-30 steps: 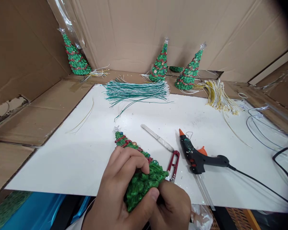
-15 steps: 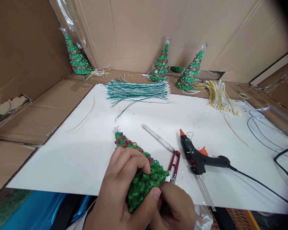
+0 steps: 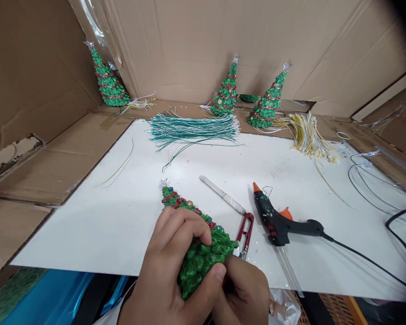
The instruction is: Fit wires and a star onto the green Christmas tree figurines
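Note:
My left hand (image 3: 176,266) is wrapped around a small green Christmas tree (image 3: 203,257) with red garland, coloured beads and a clear star at its tip. The tree lies tilted, its tip pointing up and to the left, its wide base toward me. Pressed against the underside of that base is my right hand (image 3: 243,291), fingers closed together. Whatever the right fingers pinch is hidden by the hands and the base. Just beyond the base lie red thread snips (image 3: 246,232), and a slim whitish tool (image 3: 223,195) touches their end.
A black glue gun (image 3: 277,216) with an orange nozzle lies to the right, its cord running right. Farther back are green wires (image 3: 194,128), a yellow-and-white wire bundle (image 3: 309,137) and decorated trees (image 3: 110,85) against cardboard walls (image 3: 189,49). Everything rests on a white board (image 3: 88,225).
My right hand has shifted slightly left under the tree's base. The left hand and the tree have hardly moved.

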Action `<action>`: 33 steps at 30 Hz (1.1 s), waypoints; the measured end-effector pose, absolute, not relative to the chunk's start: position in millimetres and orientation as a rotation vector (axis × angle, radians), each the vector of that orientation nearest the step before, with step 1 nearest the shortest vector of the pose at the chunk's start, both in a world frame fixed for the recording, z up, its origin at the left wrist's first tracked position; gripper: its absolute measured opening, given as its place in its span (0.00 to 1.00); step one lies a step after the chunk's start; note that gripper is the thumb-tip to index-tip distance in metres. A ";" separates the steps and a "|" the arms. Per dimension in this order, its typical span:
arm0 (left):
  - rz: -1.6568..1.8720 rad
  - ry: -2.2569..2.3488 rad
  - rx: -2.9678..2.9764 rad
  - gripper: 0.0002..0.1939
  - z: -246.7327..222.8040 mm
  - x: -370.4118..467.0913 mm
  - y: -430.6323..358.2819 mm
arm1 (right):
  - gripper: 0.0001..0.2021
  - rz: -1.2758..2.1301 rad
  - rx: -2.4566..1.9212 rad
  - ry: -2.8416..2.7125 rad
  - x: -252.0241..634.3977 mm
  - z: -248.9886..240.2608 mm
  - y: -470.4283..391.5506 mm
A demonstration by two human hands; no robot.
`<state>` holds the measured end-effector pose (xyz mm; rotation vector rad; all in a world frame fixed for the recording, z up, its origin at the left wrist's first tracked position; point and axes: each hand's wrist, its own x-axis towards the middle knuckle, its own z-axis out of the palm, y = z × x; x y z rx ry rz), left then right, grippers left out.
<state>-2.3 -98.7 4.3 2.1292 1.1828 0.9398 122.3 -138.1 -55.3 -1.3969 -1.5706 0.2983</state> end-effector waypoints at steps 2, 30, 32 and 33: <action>0.934 1.181 2.125 0.08 4.8 -2.3 -98.8 | 0.19 0.284 -1.387 -1.561 121.9 -56.7 -137.5; 1.357 0.988 1.792 0.20 -21.2 -13.6 -103.9 | 0.13 0.440 -1.332 -1.391 146.8 -51.6 -141.6; 1.444 0.986 1.776 0.16 -27.3 -15.4 -106.2 | 0.15 0.425 -1.329 -1.491 150.8 -51.6 -139.0; 1.469 0.994 1.764 0.14 -29.5 -16.3 -107.0 | 0.15 0.400 -1.342 -1.524 152.2 -51.4 -138.0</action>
